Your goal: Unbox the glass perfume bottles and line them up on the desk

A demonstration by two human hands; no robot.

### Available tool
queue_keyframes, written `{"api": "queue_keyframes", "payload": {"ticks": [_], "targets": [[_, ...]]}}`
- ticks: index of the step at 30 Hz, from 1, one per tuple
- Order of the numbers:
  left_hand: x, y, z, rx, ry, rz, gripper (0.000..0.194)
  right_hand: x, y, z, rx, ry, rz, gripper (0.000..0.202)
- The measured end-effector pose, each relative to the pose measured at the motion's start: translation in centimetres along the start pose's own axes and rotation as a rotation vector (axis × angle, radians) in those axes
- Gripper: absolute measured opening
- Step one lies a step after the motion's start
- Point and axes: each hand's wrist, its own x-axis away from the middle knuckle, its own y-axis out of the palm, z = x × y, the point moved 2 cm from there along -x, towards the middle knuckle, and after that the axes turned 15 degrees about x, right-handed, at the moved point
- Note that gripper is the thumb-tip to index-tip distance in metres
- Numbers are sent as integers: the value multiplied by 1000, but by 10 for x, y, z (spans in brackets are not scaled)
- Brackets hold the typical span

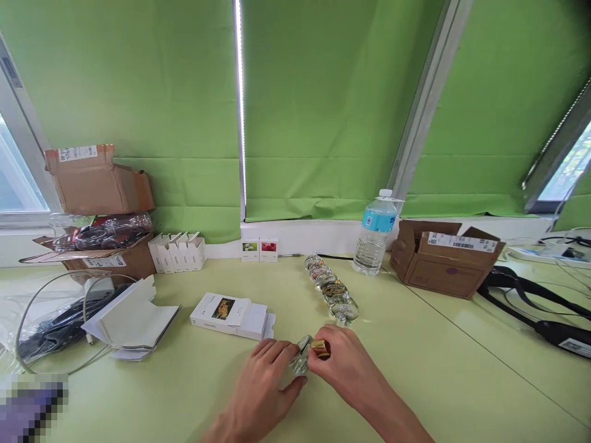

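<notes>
Low over the front of the table, my left hand (265, 387) is closed around a clear glass bottle (300, 362), which lies tilted between my two hands. A shiny gold cap (321, 349) is pinched in the fingers of my right hand (339, 360), right against the bottle's end. Whether the cap is on the bottle's neck is hidden by my fingers. Beyond my hands, several round glass bottles (344, 307) stand in a row, some showing gold parts. To the left lies a white box (221, 315) with a flower picture and an open end flap.
Small white boxes (178, 253) and stacked cartons (111, 191) stand back left, near folded white card (138, 326) and a bagged cable (60, 326). A water bottle (375, 234), an open carton (447, 261) and a black strap (530, 307) are right. Two picture cards (259, 249) lean behind.
</notes>
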Motion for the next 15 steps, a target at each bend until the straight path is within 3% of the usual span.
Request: {"api": "queue_keyframes", "payload": {"ticks": [5, 10, 15], "targets": [[3, 6, -2, 19, -18, 41, 40, 3, -5, -2, 10, -33, -38, 14], [2, 6, -2, 61, -99, 4, 41, 7, -16, -3, 73, -94, -60, 11], [1, 4, -5, 139, -134, -45, 40, 9, -20, -2, -63, -133, -106, 16]]}}
